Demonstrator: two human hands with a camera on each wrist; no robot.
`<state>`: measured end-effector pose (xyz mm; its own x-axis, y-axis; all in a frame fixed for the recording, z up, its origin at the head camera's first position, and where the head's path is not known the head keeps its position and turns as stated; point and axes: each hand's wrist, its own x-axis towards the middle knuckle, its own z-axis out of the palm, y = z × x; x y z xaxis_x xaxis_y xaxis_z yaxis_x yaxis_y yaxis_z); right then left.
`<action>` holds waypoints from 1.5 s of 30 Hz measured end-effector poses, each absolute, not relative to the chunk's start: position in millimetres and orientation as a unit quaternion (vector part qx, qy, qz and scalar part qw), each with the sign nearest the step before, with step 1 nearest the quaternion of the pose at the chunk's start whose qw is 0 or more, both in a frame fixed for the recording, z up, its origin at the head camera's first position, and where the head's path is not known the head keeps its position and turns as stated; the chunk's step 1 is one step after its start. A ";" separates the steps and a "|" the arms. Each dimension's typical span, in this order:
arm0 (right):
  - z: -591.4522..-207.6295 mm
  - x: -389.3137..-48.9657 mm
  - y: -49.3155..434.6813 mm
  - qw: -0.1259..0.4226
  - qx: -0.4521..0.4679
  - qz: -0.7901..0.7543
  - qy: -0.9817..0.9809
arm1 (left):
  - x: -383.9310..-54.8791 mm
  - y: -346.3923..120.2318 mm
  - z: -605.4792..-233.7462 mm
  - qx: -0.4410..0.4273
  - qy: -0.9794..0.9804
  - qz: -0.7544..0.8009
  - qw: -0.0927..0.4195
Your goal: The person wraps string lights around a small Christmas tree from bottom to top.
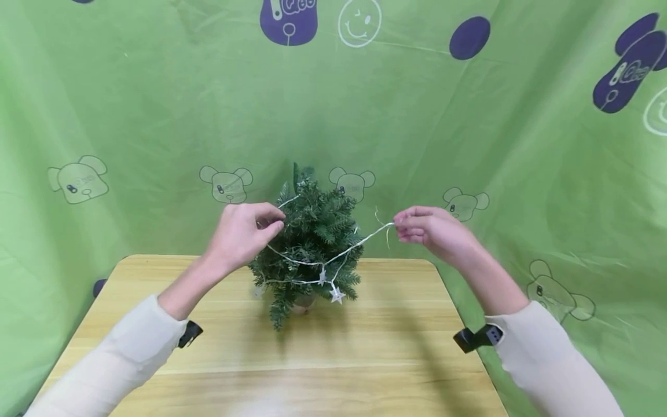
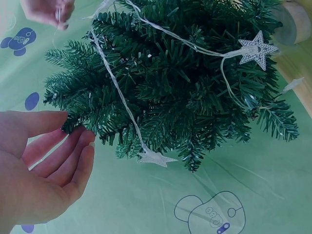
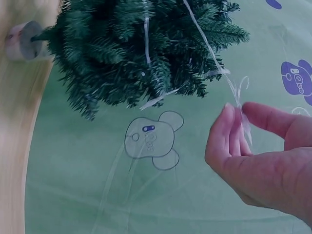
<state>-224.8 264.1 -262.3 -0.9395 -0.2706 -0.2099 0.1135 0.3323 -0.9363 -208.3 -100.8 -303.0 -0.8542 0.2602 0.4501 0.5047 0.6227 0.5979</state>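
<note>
A small artificial Christmas tree (image 1: 318, 226) stands on the wooden table (image 1: 234, 359), with a string of star lights (image 1: 336, 295) draped around it. At the tree's left side is my left hand (image 1: 245, 234), its fingers loosely curved. In the left wrist view, that hand's thumb and fingertips lie at the tip of a green branch (image 2: 73, 122). My right hand (image 1: 432, 231), off to the tree's right, pinches the end of the string lights' clear wire (image 3: 238, 97) between thumb and fingers. From there the wire slants down, taut, to the tree's front.
A green curtain (image 1: 156, 116) with printed cartoon heads hangs behind and around the table. The tree's round wooden base (image 2: 292, 22) shows beneath its branches. Dark wrist cameras (image 1: 471, 340) are strapped at both sleeves.
</note>
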 end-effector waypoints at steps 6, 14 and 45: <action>-254.1 -240.4 247.8 0.142 -0.015 -0.635 0.759 | -207.4 -99.2 -304.0 -0.217 -0.884 -0.382 0.158; -253.9 -257.9 232.9 0.136 0.012 -0.673 0.727 | -207.1 -98.3 -303.6 -0.220 -0.882 -0.386 0.156; -226.4 -294.6 139.0 0.127 -0.057 -0.601 0.787 | -208.6 -97.8 -300.5 -0.220 -0.882 -0.388 0.150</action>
<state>-294.6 139.0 -226.4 -0.9615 -0.2417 -0.1311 0.0631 0.2702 -0.9607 -208.6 -97.8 -300.5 -0.8582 0.2709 0.4360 0.5044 0.6020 0.6190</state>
